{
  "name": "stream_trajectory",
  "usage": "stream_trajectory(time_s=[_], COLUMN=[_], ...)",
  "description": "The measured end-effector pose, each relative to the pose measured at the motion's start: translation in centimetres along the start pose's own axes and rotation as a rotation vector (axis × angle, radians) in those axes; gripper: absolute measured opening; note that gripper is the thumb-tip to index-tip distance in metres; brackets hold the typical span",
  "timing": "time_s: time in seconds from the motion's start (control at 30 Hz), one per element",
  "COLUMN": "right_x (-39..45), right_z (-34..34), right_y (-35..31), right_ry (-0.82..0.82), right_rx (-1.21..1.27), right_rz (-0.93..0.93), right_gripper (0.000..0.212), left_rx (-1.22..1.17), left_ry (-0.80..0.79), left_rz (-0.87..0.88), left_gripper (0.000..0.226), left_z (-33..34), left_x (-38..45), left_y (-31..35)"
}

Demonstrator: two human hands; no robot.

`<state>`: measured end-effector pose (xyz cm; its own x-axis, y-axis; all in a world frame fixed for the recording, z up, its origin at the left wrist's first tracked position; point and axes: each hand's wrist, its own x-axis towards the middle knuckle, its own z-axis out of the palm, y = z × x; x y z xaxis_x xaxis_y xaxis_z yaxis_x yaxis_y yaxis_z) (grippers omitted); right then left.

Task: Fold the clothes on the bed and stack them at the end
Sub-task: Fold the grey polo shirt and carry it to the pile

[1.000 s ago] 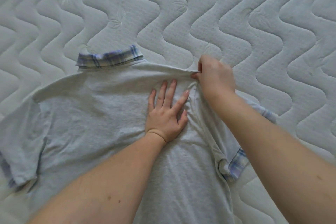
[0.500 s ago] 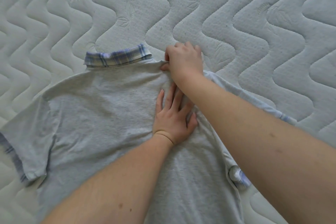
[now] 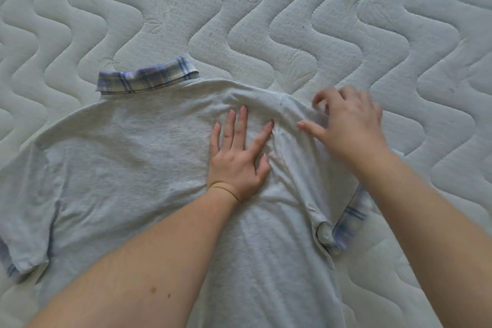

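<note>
Item: grey polo shirt [image 3: 127,168], spread on the bed [image 3: 292,21], centre frame. Your left hand [image 3: 239,157] presses flat, anchoring the fold line. Your right hand [image 3: 346,125], fingers loose, gripping nothing, hovers blurred over the shoulder.

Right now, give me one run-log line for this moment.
stage: folding right side | left hand: flat on grey shirt | right hand: blurred over right shoulder, grip unclear | stack: none visible

1. Shirt [image 3: 127,162]: light heather grey body.
2. Collar [image 3: 149,76]: plaid in blue, white and pale yellow.
3. Sleeve cuff [image 3: 351,218]: matching blue-and-white plaid trim.
4. Mattress [image 3: 266,21]: off-white, quilted in wavy lines with faint leaf motifs.
</note>
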<state>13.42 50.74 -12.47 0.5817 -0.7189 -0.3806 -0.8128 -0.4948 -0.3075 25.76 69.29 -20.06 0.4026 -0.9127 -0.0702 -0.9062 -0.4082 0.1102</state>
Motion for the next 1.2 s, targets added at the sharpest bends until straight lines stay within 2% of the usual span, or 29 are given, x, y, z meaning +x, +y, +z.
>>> stream_trajectory(time_s=[0.07, 0.17, 0.3, 0.43, 0.53, 0.6, 0.7, 0.8, 0.87, 0.97, 1.07, 1.2], right_x=[-2.0, -4.0, -6.4, -8.6, -10.3, -11.5, -12.9, -14.4, -15.5, -16.7, -17.5, -18.3], right_z=[-0.9, -1.4, -2.0, -2.1, -1.7, -1.0, 0.9, 2.5, 3.3, 4.3, 5.0, 5.9], right_y=[2.9, 4.9, 6.1, 7.9, 7.4, 6.7, 6.2, 5.1, 3.8, 1.8, -0.1, -2.1], right_ry=[-0.102, -0.213, -0.156, -0.166, -0.062, -0.057, -0.045, -0.006, -0.027, -0.039, 0.033, 0.207], right_rx=[-0.095, -0.18, 0.191, 0.499, 0.834, 0.936, 0.841, 0.782, 0.79, 0.837, 0.78, 0.769], right_rz=[0.108, 0.123, 0.159, 0.246, 0.302, 0.33, 0.442, 0.538, 0.554, 0.532, 0.511, 0.55], right_gripper=[0.056, 0.047, 0.031, 0.007, 0.017, 0.025, 0.022, 0.014, 0.022, 0.046, 0.057, 0.03], left_rx=[-0.011, -0.025, -0.021, -0.012, -0.039, -0.063, -0.102, -0.065, -0.115, -0.295, -0.364, -0.464], left_ry=[-0.009, -0.019, -0.044, -0.06, -0.125, -0.198, -0.35, -0.381, -0.4, -0.42, -0.389, -0.455], left_rz=[-0.005, -0.018, -0.058, -0.069, -0.053, -0.054, -0.054, -0.048, -0.058, -0.082, -0.049, -0.154], left_gripper=[0.067, 0.07, 0.081, 0.079, 0.074, 0.071, 0.075, 0.075, 0.075, 0.078, 0.064, 0.037], left_z=[0.1, 0.1, 0.3, 0.1, -1.2, -2.1, -4.0, -6.7, -7.9, -9.1, -9.7, -9.3], left_x=[0.0, 0.0, 0.1, 0.2, 0.5, 0.5, 2.1, 5.2, 6.7, 8.3, 9.0, 9.2], left_y=[0.0, 0.1, 0.0, 0.1, 0.2, 0.1, -0.2, -0.5, 0.0, 1.5, 3.7, 5.6])
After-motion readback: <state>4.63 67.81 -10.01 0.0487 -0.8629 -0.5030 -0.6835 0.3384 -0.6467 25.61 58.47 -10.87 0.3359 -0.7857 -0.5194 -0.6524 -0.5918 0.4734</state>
